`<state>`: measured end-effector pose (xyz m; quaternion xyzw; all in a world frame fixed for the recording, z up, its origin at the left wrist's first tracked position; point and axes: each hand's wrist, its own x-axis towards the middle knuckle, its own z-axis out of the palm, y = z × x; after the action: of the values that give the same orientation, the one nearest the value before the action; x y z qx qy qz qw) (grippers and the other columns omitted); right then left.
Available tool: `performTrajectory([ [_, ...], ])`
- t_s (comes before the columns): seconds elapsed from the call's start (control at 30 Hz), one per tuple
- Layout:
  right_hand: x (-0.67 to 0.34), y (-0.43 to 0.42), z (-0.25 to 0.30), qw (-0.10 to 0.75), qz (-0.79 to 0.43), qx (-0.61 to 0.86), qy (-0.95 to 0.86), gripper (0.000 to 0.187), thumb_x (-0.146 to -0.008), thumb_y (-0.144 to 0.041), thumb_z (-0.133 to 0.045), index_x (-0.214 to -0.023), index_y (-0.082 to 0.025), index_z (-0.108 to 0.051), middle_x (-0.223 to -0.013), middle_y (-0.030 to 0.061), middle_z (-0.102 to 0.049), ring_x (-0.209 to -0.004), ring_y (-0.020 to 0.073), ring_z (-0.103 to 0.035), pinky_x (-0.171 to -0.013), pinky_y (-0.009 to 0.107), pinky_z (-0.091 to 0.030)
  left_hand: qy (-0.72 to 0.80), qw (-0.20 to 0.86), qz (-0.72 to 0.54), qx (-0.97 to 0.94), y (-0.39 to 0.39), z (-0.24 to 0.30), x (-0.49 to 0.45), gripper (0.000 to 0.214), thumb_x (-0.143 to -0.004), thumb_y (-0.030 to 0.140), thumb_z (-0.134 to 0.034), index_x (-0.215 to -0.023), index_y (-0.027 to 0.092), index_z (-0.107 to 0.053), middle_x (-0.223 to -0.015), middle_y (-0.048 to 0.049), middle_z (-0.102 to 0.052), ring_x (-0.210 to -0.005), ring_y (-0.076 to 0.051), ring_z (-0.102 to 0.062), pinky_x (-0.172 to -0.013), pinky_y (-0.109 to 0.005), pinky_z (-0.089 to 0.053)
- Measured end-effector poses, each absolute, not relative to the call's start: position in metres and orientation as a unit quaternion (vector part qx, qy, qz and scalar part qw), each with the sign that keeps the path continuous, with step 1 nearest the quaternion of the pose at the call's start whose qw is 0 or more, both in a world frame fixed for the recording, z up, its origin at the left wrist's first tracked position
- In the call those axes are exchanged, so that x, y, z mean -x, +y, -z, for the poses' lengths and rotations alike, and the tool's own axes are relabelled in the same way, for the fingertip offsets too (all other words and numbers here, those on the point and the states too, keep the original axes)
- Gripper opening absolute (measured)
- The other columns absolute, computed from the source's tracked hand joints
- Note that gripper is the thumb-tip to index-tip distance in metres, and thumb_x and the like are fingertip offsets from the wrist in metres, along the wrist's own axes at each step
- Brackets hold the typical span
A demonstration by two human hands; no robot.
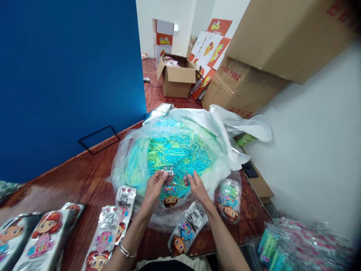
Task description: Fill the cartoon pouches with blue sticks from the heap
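A: Starting at your left, flat foil pouches (42, 237) lie on the wooden table (84, 169). Each is printed with a red-haired cartoon face.

B: Next comes your left hand (154, 186). Its thumb and fingers are pinched on the top left corner of the pouch (170, 192) you are holding up.

A: That pouch has a silver top strip with a barcode label, coloured lettering across the middle and a cartoon head at the bottom. The blue behind seems to show through it. You hold it upright between your hands, over the near rim of the big clear bag of sticks (175, 150), which are blue and green.

B: Your right hand (197, 186) is closed on the pouch's upper right edge. I cannot tell whether a stick is pinched in there too.

A: Further right, a filled pouch (229, 199) rests on the table just beside the bag, with sticks showing through its front.
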<state>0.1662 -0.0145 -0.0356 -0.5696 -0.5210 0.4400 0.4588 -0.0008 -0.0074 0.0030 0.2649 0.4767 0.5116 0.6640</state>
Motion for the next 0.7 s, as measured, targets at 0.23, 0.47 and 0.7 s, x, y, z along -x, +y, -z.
performTrajectory([
  [0.23, -0.152, 0.009, 0.052, 0.359, -0.281, 0.582, -0.673, 0.018, -0.087, -0.024, -0.031, -0.099, -0.019, -0.044, -0.079, 0.0070, -0.065, -0.070, 0.0201, -0.064, -0.064, 0.034, -0.050, 0.487, 0.647, -0.524, -0.266, -0.011, -0.001, 0.003, 0.028, -0.063, 0.036, -0.071, -0.076, 0.015, -0.059, -0.069, 0.0007, -0.068, -0.064, -0.014, -0.064, -0.068, -0.026, -0.048],
  [0.47, -0.157, 0.004, 0.044, 0.392, -0.262, 0.562, -0.680, 0.021, -0.090, -0.025, -0.029, -0.104, -0.019, -0.043, -0.098, 0.0121, -0.065, -0.095, 0.0220, -0.063, -0.076, 0.036, -0.050, 0.501, 0.625, -0.525, -0.290, -0.013, 0.007, 0.005, 0.029, -0.064, 0.039, -0.069, -0.079, 0.015, -0.059, -0.068, 0.0008, -0.067, -0.066, -0.015, -0.064, -0.067, -0.026, -0.048],
  [0.7, -0.153, -0.029, 0.018, 0.447, -0.359, 0.524, -0.630, 0.026, -0.092, -0.029, -0.030, -0.110, -0.022, -0.048, -0.109, 0.0081, -0.062, -0.104, 0.0178, -0.057, -0.090, 0.036, -0.046, 0.503, 0.566, -0.540, -0.367, -0.014, 0.007, -0.002, 0.023, -0.073, 0.038, -0.062, -0.083, 0.017, -0.058, -0.073, 0.0006, -0.065, -0.072, -0.014, -0.062, -0.067, -0.023, -0.046],
])
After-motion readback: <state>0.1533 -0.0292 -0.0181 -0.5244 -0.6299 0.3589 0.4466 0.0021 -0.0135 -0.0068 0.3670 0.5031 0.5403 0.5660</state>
